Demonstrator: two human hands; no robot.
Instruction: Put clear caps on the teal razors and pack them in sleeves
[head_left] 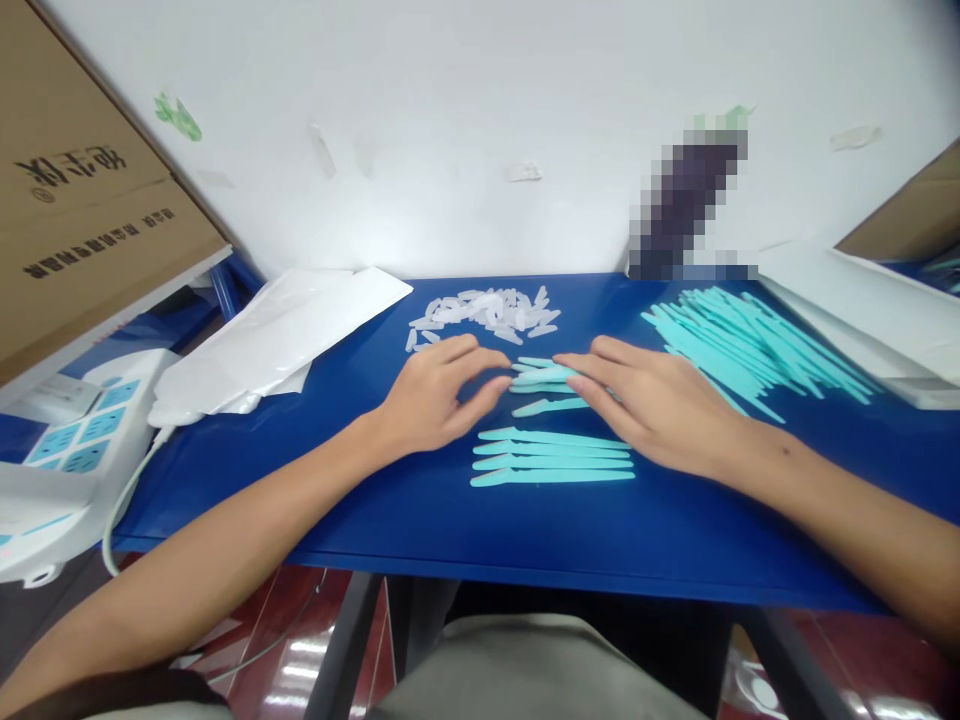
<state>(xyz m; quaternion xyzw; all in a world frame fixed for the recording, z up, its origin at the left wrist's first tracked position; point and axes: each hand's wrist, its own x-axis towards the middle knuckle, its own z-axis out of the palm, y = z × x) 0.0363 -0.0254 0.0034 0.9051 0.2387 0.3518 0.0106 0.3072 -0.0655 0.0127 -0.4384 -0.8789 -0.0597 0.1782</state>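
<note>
My right hand (651, 400) pinches a teal eyebrow razor (544, 376) between thumb and fingers, its head pointing left. The thumb and forefinger of my left hand (442, 393) close about that razor's head end; whether a small cover sits between them I cannot tell. Other teal razors lie right under and behind it, partly hidden by my right fingers. Just in front, a single razor (551, 405) runs beneath my right hand. Nearer to me is a neat row of several razors (553, 463), heads to the left. Small translucent blade covers (487, 308) lie heaped beyond my left hand.
A large pile of teal razors (750, 340) lies on the right of the blue table (600, 545). White plastic bags (277, 330), a power strip (94, 430) and a cardboard box (90, 200) stand at the left. A white wall (450, 130) closes off the back.
</note>
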